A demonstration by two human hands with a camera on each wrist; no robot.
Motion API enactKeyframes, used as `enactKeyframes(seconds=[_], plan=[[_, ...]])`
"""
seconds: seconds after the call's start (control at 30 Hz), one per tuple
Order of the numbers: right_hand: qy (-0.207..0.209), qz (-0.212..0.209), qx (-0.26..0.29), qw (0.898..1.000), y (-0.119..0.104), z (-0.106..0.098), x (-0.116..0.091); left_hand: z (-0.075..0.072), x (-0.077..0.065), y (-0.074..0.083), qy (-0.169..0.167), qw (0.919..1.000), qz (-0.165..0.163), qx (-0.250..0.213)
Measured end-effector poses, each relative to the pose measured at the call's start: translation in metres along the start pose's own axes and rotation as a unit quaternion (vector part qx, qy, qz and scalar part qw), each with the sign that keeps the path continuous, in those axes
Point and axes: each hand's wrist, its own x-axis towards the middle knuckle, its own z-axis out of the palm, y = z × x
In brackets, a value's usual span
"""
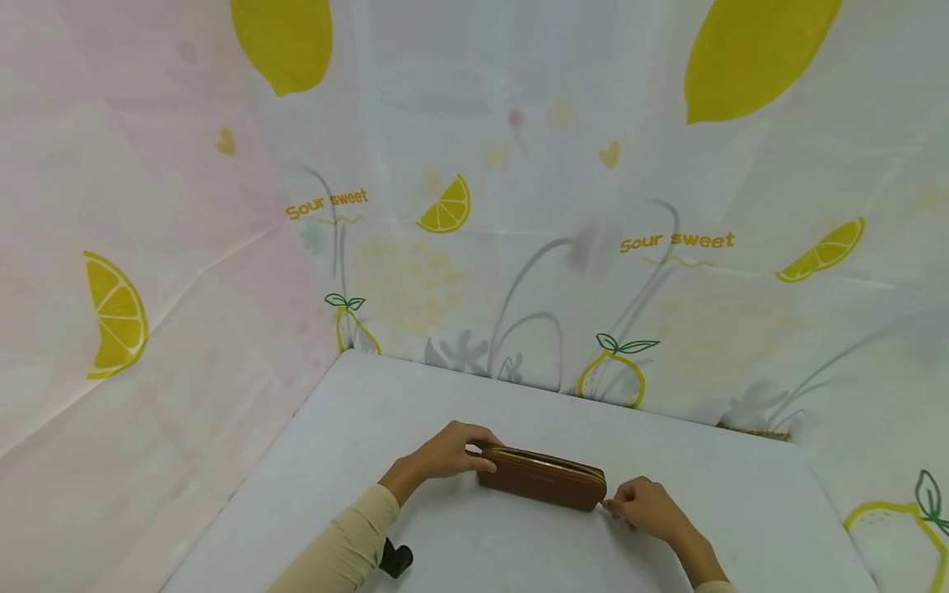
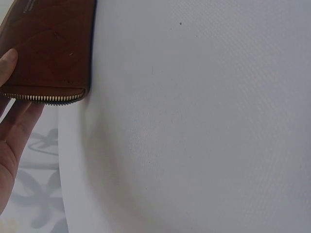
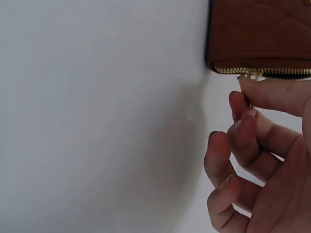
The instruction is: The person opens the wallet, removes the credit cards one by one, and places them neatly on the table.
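A brown zip-around wallet (image 1: 544, 484) with a quilted surface stands on its long edge on the white table. Its gold zipper runs along the top, with the teeth parted there. At the wallet's left end my left hand (image 1: 451, 451) grips it, thumb on the near face and fingers behind. My right hand (image 1: 647, 504) is at the other end, where thumb and index finger pinch the zipper pull. The gold slider (image 3: 252, 74) sits near the lower corner of that end, in the right wrist view. The fingers largely cover the pull.
The white table (image 1: 356, 412) extends around the wallet. A small black object (image 1: 396, 560) shows beside the left sleeve. Pale cloth with lemon prints (image 1: 445, 288) hangs behind the table and at its sides.
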Motion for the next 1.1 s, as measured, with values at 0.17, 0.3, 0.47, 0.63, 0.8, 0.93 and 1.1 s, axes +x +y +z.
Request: enactKeyframes(seconds=[0.17, 0.3, 0.47, 0.63, 0.8, 0.93, 1.1], plan=[[-0.002, 0.022, -0.016, 1.000, -0.004, 0.004, 0.001, -0.001, 0.000, 0.000, 0.001, 1.0000, -0.003, 0.000], [0.019, 0.066, -0.048, 0.997, -0.007, 0.010, 0.004, -0.002, 0.001, 0.004, -0.001, 0.9999, -0.010, -0.001], [0.036, 0.104, -0.068, 0.992, -0.010, 0.016, 0.003, -0.001, 0.002, 0.005, -0.007, 0.9999, -0.009, -0.002], [0.038, 0.099, -0.063, 0.992, -0.011, 0.016, 0.002, -0.001, 0.001, 0.003, -0.003, 1.0000, -0.002, -0.002], [0.041, 0.087, -0.053, 0.994, -0.014, 0.011, 0.001, -0.002, 0.000, 0.002, -0.005, 1.0000, -0.008, 0.000], [0.058, 0.083, -0.053, 0.993, -0.018, 0.002, 0.001, -0.003, 0.001, 0.002, -0.005, 0.9999, -0.013, -0.003], [0.130, 0.041, -0.070, 0.988, -0.033, -0.007, 0.002, -0.002, 0.001, 0.000, -0.006, 0.9998, -0.019, -0.004]])
